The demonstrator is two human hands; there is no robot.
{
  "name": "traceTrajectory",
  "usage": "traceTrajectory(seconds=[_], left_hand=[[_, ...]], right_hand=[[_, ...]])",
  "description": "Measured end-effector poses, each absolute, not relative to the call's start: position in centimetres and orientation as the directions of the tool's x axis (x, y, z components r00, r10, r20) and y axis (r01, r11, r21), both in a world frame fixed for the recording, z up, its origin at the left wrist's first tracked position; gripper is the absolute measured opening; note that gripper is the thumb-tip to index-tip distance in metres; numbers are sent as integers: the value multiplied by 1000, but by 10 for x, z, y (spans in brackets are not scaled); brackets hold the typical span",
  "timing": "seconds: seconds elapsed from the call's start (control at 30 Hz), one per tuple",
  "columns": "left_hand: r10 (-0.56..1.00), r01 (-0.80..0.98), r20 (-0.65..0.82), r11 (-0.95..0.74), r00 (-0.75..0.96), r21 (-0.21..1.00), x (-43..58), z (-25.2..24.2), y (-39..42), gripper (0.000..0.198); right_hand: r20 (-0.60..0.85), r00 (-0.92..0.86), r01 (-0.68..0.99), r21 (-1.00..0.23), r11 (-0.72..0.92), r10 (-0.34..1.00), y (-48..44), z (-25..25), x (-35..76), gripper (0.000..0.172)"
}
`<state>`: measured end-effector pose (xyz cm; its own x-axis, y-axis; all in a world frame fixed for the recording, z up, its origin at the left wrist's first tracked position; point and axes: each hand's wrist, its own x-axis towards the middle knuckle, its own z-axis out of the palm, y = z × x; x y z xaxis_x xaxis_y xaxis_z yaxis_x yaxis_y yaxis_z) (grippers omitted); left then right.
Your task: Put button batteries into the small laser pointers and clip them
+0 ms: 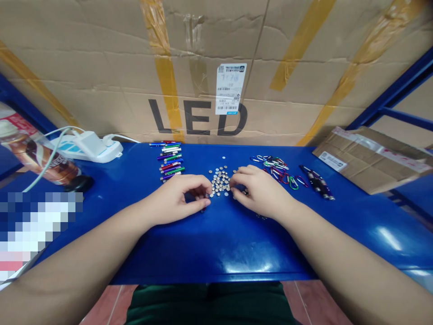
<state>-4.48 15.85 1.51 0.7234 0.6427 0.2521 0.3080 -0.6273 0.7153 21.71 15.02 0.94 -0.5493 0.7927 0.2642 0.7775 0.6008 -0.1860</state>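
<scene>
My left hand [179,198] rests on the blue table [216,243], fingers curled in a pinch around a small dark item I cannot make out. My right hand [259,189] lies just right of a heap of small silver button cells [219,183], its fingertips bent down and pinching at the heap's edge. The two hands flank the cells, a few centimetres apart. What the right fingers hold is hidden.
A row of coloured metal tubes [171,160] lies behind my left hand. Coloured carabiner clips [279,171] and dark assembled pieces [318,183] sit to the right. A white power strip [89,146], a bottle [30,153] and cardboard boxes [368,155] line the back and sides.
</scene>
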Motion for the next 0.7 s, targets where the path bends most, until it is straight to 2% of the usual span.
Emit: traceTrajectory(seconds=[0.27, 0.43, 0.63, 0.7], left_hand=[[615, 337, 276, -691, 739, 639, -45, 19, 161, 9], [595, 341, 267, -711, 759, 615, -45, 20, 158, 7], [649, 347, 247, -644, 720, 681, -46, 17, 156, 15], [653, 342, 242, -633, 717, 694, -45, 16, 156, 15]], right_hand=[[205, -569, 781, -169, 601, 796, 154, 6, 214, 14], [206, -603, 739, -218, 637, 770, 154, 5, 216, 12], [176, -647, 696, -261, 669, 742, 155, 5, 215, 14], [211, -638, 693, -261, 672, 740, 155, 5, 216, 15]])
